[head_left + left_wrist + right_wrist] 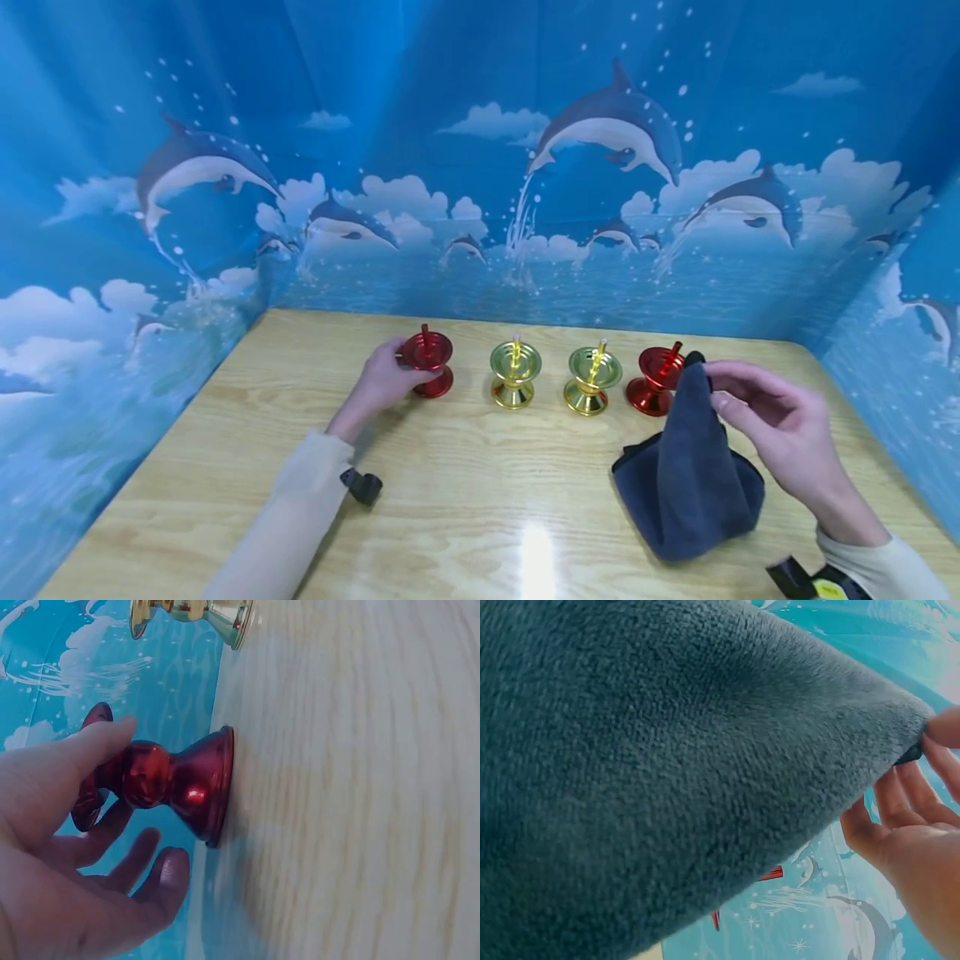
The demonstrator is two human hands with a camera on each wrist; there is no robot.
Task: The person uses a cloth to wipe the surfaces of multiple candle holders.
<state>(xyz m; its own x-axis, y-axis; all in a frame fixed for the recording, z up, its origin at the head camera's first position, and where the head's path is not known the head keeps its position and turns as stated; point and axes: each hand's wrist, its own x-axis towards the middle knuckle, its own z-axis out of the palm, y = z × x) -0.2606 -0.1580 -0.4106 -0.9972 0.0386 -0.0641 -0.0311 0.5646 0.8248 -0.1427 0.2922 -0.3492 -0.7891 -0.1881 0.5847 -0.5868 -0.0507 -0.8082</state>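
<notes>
At the left end of a row, my left hand (381, 382) grips a shiny red candle holder (433, 383) with a dish top and a short red stick upright in it. In the left wrist view, thumb and fingers are round the neck below the dish, and the flared base (202, 787) stands on the table. My right hand (791, 425) pinches one corner of a dark grey cloth (693, 487), raising it to a peak while the lower part lies bunched on the table. The raised cloth (667, 765) fills most of the right wrist view.
Two gold candle holders, one left (514, 375) and one right (591, 383), stand mid-row. Another red candle holder (651, 385) stands beside the cloth, partly covered by it in the head view. A dolphin-printed backdrop (420, 150) rises behind the wooden table (450, 500).
</notes>
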